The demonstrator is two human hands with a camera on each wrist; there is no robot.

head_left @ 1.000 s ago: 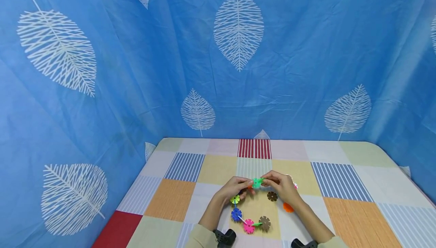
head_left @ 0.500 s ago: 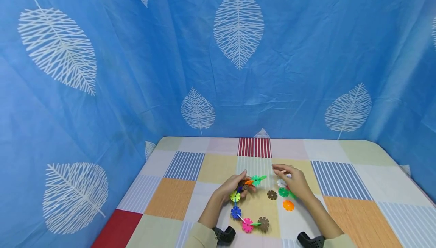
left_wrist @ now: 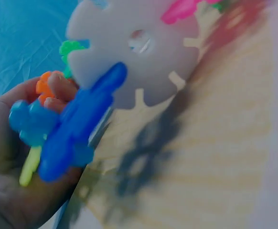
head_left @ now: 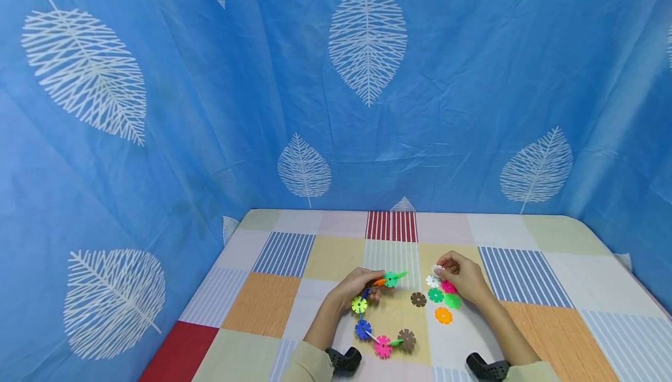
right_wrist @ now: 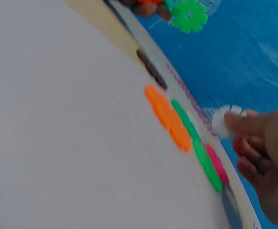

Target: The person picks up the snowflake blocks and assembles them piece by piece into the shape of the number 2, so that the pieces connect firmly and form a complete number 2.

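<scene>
My left hand holds a curved chain of notched plastic snowflake discs near its far end, thumb by an orange disc. From there a green disc sticks out to the right. The chain bends toward me through a yellow disc, a blue disc and a pink disc to a brown disc. In the left wrist view a white disc fills the foreground. My right hand pinches a loose white snowflake disc between thumb and fingers, raised above the table in the right wrist view.
Loose discs lie right of the chain: a brown one, a white one, a green one, a light green one and an orange one. A blue leaf-print curtain hangs behind the patchwork-covered table.
My right hand has let go of the light green disc on the chain's far end, moved right to the loose discs and taken up a white one. The left hand keeps holding the chain.
</scene>
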